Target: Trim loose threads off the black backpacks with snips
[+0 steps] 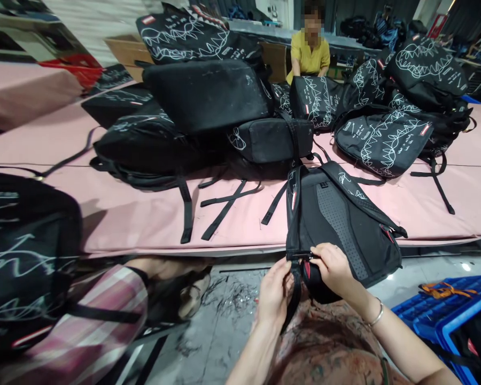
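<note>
Apparently the work is partway along. Across the pink surface lie other black bags; whether those are finished I cannot tell. One backpack rests back panel up, its lower end past the near edge, with its shoulder straps seemingly already attached. The right hand pinches a small dark fitting; the left hand closes narrowly on the webbing just beside it. Securing that webbing seems the part left. Fingers cover the fitting's end, hiding any threading.
</note>
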A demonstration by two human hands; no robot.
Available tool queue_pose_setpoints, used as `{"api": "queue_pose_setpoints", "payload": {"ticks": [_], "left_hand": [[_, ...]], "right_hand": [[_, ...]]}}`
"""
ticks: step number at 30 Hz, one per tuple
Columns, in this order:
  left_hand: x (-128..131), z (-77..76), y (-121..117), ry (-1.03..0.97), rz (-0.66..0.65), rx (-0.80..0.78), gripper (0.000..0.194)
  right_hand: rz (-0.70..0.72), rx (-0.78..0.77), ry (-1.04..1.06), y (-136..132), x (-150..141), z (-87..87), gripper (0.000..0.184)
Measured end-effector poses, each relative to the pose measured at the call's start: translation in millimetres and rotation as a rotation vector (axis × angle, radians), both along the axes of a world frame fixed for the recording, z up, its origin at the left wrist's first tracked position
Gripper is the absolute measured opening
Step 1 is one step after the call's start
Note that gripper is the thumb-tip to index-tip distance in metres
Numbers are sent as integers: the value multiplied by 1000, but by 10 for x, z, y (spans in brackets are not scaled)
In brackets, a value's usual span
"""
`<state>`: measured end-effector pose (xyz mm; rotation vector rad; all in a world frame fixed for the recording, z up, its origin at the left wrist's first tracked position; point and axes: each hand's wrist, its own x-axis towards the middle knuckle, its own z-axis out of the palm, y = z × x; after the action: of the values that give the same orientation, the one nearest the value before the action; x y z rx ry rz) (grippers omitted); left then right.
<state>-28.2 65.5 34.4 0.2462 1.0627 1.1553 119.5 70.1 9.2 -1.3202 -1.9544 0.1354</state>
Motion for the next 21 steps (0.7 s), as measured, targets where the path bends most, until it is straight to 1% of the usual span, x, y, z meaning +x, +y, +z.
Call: {"api": "queue_pose_setpoints", "payload": {"ticks": [5, 9, 12, 14, 17, 21], "left_hand": [[18, -32, -37, 8, 21, 7, 30], [13, -31, -63, 31, 36, 30, 33], [13, -20, -77, 72, 21, 68, 33], [7, -15, -79, 84, 11, 80, 33], [-25, -16, -68, 72, 11, 69, 35], [-73, -30, -47, 15, 34, 84, 43]], "right_hand": [[32, -9, -92, -11, -71, 77, 20], [25, -27, -75, -18, -115, 85, 21], [36, -55, -37, -13, -121, 77, 20], [51, -94, 34, -2, -110, 79, 20], [72, -198, 236, 18, -60, 84, 17], [79, -445, 479, 18, 52, 72, 10]]}}
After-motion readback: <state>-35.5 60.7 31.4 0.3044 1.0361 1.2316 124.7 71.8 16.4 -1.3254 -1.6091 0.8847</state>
